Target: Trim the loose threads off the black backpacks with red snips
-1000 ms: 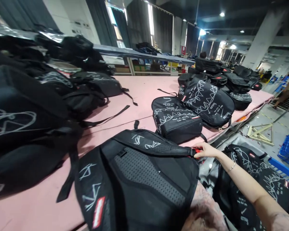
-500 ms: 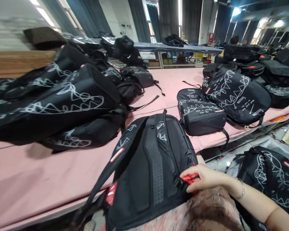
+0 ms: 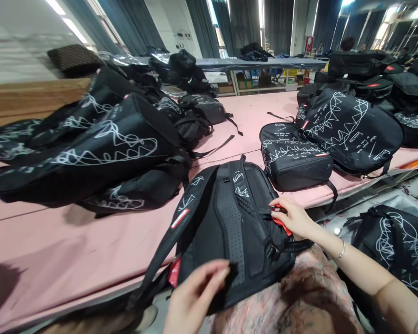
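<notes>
Left hand (image 3: 195,294): loosely curled, part-open, with thumb near fingertips; just above the lower end of the bag (image 3: 235,227); gripping nothing that shows; too blurred to tell whether touching.
Right hand (image 3: 294,218): pinching a red piece (image 3: 282,226) between thumb and fingers, at the right side of the bag.
Bracelet (image 3: 342,249): thin, around the right wrist.
Bag: black, lying back panel up, straps uppermost, across the near edge of the bench (image 3: 101,260); lower end over the patterned clothing (image 3: 285,301); marked in white on the straps.
Low bag (image 3: 397,250): black with white scrawl, to the right, below bench level.
Bench: pink-topped, stretching away under the other bags.
Left pile (image 3: 111,139): black bags with white scrawl, heaped and overlapping.
Boxy bag (image 3: 296,162): lying just beyond the bag, lettered in white.
Broad bag (image 3: 355,130): touching the boxy bag, farther right.
Stack (image 3: 360,69): more black bags, at the far right.
Person (image 3: 347,44): visible only as a dark-haired head above the stack.
Far bench (image 3: 257,65): covered in grey-blue, bearing a dark heap (image 3: 254,52).
Curtains (image 3: 174,28): dark, hanging at the windows.
</notes>
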`<state>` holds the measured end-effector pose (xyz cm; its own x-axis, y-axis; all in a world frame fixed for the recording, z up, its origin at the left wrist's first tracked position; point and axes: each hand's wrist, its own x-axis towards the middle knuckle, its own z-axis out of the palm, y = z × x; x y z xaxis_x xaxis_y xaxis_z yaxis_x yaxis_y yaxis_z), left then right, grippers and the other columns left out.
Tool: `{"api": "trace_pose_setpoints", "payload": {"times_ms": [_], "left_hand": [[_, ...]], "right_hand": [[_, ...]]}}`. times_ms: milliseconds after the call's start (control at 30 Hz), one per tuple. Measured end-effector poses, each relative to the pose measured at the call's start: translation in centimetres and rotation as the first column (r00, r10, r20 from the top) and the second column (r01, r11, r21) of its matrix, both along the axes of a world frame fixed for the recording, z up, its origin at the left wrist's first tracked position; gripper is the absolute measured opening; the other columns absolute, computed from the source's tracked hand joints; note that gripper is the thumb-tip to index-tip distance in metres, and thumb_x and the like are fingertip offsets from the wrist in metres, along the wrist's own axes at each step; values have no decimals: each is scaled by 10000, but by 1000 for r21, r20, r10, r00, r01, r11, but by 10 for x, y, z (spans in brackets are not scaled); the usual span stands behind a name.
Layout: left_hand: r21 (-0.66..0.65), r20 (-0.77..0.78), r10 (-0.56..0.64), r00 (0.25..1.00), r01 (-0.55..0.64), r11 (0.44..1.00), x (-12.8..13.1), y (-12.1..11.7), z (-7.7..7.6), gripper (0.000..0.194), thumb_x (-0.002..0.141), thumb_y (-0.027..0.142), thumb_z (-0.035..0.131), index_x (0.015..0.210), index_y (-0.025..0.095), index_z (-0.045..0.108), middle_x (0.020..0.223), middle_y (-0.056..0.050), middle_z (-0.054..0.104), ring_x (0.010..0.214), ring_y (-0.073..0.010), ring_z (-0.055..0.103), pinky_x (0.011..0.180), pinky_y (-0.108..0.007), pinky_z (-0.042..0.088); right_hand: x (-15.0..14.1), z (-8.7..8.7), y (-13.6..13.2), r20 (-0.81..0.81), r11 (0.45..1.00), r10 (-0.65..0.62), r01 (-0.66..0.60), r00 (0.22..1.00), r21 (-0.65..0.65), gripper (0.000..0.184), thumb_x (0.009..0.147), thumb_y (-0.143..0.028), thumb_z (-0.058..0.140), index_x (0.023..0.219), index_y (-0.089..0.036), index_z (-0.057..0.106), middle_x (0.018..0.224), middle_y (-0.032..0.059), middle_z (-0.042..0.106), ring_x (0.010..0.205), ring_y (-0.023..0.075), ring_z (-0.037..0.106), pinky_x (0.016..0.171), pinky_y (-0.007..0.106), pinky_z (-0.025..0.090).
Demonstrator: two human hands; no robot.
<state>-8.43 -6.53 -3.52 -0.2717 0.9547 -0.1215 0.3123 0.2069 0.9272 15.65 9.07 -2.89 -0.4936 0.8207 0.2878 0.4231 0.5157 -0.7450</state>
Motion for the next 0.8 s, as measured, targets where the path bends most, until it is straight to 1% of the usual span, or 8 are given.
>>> {"api": "trace_pose_setpoints", "payload": {"times_ms": [67, 133, 200, 267, 400, 667, 733, 800], "left_hand": [[94, -48, -16, 999, 21, 995, 11, 44, 11, 379, 689, 481, 605, 916, 179, 646, 882, -61, 673, 728, -181, 627, 709, -285, 522], [182, -146, -39, 989, 65, 981, 22, 81, 10, 373, 729, 445, 556, 976, 171, 615, 910, -68, 665, 815, -188, 626, 777, -309, 505], [213, -319, -70, 945, 143, 966, 30, 107, 5, 321, 751, 397, 525, 965, 172, 605, 851, -55, 657, 756, -176, 619, 746, -311, 498], [218, -439, -92, 894, 205, 954, 35, 121, 0, 230, 760, 359, 509, 867, 184, 612, 769, -35, 637, 676, -168, 593, 687, -305, 483], [260, -495, -81, 865, 236, 936, 39, 124, -3, 186, 784, 333, 468, 710, 194, 567, 710, -30, 589, 663, -179, 548, 658, -306, 434], [367, -455, -51, 889, 240, 899, 46, 118, -3, 178, 818, 310, 449, 733, 187, 545, 733, -33, 567, 693, -161, 540, 672, -271, 409], [392, -372, -16, 928, 173, 903, 46, 113, 3, 191, 819, 332, 471, 730, 181, 548, 713, -28, 571, 668, -154, 545, 664, -271, 414], [411, -117, -71, 991, 113, 905, 45, 102, 14, 308, 827, 406, 466, 633, 176, 528, 625, -23, 546, 626, -157, 543, 636, -281, 420]], "right_hand": [[-6, -7, 4, 57, 998, -36, 33, 998, 55, 160, 803, -123, 576, 953, -178, 569, 912, 37, 594, 859, 168, 556, 771, 282, 427], [-8, -11, 6, 117, 993, -60, 48, 991, 108, 152, 805, -112, 582, 942, -179, 572, 903, 36, 594, 861, 171, 554, 759, 275, 425], [-7, -11, 7, 172, 988, -69, 43, 983, 150, 145, 815, -112, 582, 942, -180, 572, 903, 35, 594, 861, 168, 552, 747, 266, 421], [-7, -9, 8, 220, 985, -72, 34, 973, 172, 131, 824, -128, 587, 943, -180, 570, 899, 30, 593, 852, 163, 551, 732, 256, 417], [-10, -4, 11, 310, 984, -61, 6, 949, 177, 129, 842, -191, 595, 967, -185, 562, 908, 28, 583, 849, 157, 551, 712, 246, 410], [-26, -1, 18, 359, 991, -22, -28, 933, 134, 65, 851, -197, 579, 912, -176, 589, 861, 32, 600, 799, 160, 562, 666, 241, 401], [-23, 0, 18, 303, 994, -22, -12, 953, 107, 45, 837, -160, 582, 875, -176, 600, 848, 29, 608, 806, 159, 562, 690, 246, 404], [-14, 3, 16, 167, 998, -28, 18, 986, 63, 61, 825, -136, 578, 869, -172, 601, 865, 29, 613, 834, 158, 558, 739, 257, 410]]}}
